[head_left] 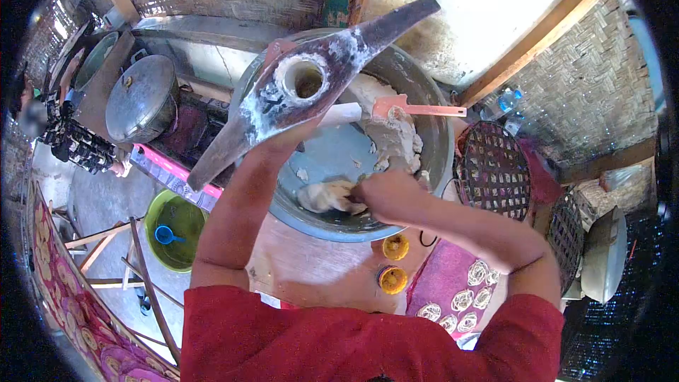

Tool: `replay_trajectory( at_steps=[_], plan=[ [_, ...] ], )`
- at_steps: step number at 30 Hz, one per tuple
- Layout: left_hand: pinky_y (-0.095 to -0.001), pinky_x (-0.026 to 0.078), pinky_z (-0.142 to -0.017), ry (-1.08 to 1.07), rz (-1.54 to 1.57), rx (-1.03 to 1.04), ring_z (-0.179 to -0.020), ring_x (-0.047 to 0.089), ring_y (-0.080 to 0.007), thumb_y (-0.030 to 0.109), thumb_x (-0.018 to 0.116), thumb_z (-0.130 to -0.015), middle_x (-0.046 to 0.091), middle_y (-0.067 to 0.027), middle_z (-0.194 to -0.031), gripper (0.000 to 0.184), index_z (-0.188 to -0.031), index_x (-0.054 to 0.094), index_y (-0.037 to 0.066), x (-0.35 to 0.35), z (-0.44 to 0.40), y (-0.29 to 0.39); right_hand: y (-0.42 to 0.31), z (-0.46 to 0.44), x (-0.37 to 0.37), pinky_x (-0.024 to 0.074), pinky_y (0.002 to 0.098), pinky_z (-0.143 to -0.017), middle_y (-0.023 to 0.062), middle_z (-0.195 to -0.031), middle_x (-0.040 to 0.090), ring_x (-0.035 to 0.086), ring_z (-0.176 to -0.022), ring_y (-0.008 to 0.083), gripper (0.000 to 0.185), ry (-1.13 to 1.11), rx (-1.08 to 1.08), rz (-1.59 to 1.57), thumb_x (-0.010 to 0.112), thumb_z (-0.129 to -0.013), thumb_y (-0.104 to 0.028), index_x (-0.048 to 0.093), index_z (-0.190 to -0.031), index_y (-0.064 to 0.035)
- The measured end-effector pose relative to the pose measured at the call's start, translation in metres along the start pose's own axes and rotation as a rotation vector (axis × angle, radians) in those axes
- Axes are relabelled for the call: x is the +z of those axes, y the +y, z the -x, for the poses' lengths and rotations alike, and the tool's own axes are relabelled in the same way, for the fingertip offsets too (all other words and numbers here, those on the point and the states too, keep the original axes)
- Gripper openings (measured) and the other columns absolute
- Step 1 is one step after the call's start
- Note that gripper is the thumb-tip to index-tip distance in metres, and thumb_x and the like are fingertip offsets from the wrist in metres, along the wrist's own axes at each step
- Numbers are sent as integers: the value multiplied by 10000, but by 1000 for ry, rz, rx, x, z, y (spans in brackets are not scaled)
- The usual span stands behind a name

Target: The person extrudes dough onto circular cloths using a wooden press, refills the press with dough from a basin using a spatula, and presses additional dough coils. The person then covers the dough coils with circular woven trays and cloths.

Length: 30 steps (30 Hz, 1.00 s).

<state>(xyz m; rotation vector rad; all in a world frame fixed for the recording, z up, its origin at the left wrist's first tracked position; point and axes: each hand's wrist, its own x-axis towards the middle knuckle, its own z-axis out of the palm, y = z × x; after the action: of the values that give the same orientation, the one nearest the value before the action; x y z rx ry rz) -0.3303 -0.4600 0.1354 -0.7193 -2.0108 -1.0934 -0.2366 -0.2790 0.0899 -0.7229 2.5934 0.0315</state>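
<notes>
A long wooden press piece (338,56), dusted with flour and with a round hole in its middle, is held up over a large metal basin (447,148). My left hand (300,134) supports it from below, with its fingers mostly hidden behind the wood. A white tube (341,114) shows just under the press piece. Down in the basin, my right hand (390,197) is closed on a lump of pale dough (327,197). More crumbly dough (396,138) lies along the basin's far right side, with a pink scraper (421,109) resting on it.
Two yellow-orange round items (393,279) sit in front of the basin. Coiled noodle nests lie on a purple mat (445,269) to the right, below a woven basket (493,170). At left are a lidded pot (143,95), a green tub (157,237) and another person's sleeve (71,127).
</notes>
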Motion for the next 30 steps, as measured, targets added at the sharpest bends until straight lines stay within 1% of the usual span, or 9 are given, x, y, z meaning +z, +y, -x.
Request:
replay_trajectory(
  at_steps=[5,6,7,8,11,15,21,23,30],
  plan=[
    [-328,463,-743,-163,-48,46,-854,574,-195,189,788,-676,606,-85,-902,415,-970,532,46,-6,-1,-2,4,-6,-33,538,405,-620,141,-769,662,666,-708,306,165,180,-34,46,562,-757,-160,683,-855,-105],
    [-361,434,-728,-154,-134,84,-818,547,-232,228,758,-695,582,-92,-870,336,-914,562,65,-6,-2,-1,12,-15,-35,530,408,-645,108,-830,666,655,-737,303,329,33,9,155,526,-808,-176,646,-1085,-307],
    [-394,405,-714,-142,-220,121,-782,521,-269,267,729,-714,558,-99,-838,270,-858,592,85,-6,-3,1,20,-23,-31,530,408,-645,108,-830,666,655,-737,303,329,28,-3,155,526,-808,-176,646,-1085,-307],
    [-343,450,-716,-144,-69,60,-799,566,-211,193,772,-682,590,-80,-863,367,-944,548,66,-4,0,-5,26,-33,-20,527,411,-647,108,-826,665,655,-738,299,325,22,58,140,527,-809,-182,647,-1081,-312],
    [-347,446,-711,-96,124,-39,-793,564,-214,211,770,-685,588,-77,-850,358,-931,553,67,-4,4,-8,45,-49,10,520,419,-650,109,-829,666,653,-733,298,306,52,101,161,526,-820,-204,649,-1078,-315],
    [-353,441,-705,-34,227,-111,-785,562,-217,234,767,-690,584,-72,-834,348,-913,559,68,-6,8,-11,48,7,-52,520,415,-650,107,-811,667,655,-739,302,250,-68,95,94,554,-817,-231,676,-1026,-298],
    [-361,432,-696,13,351,-185,-774,558,-221,269,764,-696,580,-66,-809,337,-886,569,70,0,8,-15,61,40,-63,507,413,-603,81,-730,658,651,-681,285,175,-150,121,454,576,-777,-207,700,-899,-223],
    [-364,430,-693,29,411,-216,-770,557,-223,281,762,-699,578,-64,-800,336,-877,572,71,3,9,-16,49,46,-95,523,392,-577,127,-748,664,662,-669,274,135,25,93,491,588,-741,-171,688,-734,-82],
    [-367,427,-701,62,413,-181,-779,555,-230,289,759,-702,576,-68,-808,346,-887,570,68,10,9,-17,83,-15,-29,523,405,-607,107,-763,639,648,-673,279,353,91,-140,367,505,-797,-150,616,-1116,-252]
  ],
)
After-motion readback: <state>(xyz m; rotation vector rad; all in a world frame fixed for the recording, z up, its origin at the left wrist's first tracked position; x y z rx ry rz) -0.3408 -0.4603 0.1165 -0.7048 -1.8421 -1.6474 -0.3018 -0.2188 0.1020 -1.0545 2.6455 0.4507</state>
